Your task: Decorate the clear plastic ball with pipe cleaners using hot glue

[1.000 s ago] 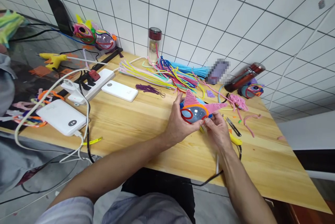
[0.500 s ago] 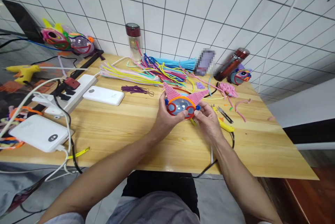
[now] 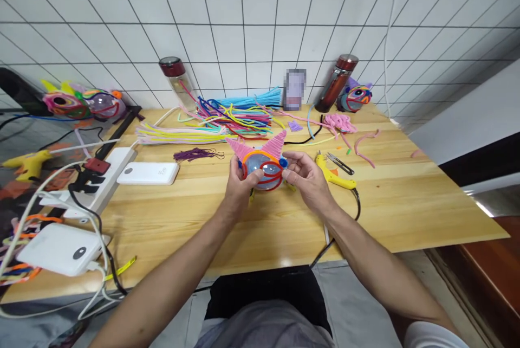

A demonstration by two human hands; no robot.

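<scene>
1. White tiled wall [image 3: 260,23] behind, along the far edge of a wooden table [image 3: 390,212].
2. Pink-eared craft piece [image 3: 254,163] at mid-table, between pipe cleaners [image 3: 231,117] and near edge; resting or lifted, cannot tell.
3. Held by left hand [image 3: 238,185] round its left side, pinched by right hand [image 3: 311,181] at its right.
4. Yellow glue gun [image 3: 331,176] and snips [image 3: 341,163] just beside right hand; wood stretching beyond to right edge.

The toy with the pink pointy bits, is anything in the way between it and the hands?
Nothing visible is: the left hand and right hand hold the toy at its two sides. The yellow glue gun lies right of the right hand, not between.
</scene>
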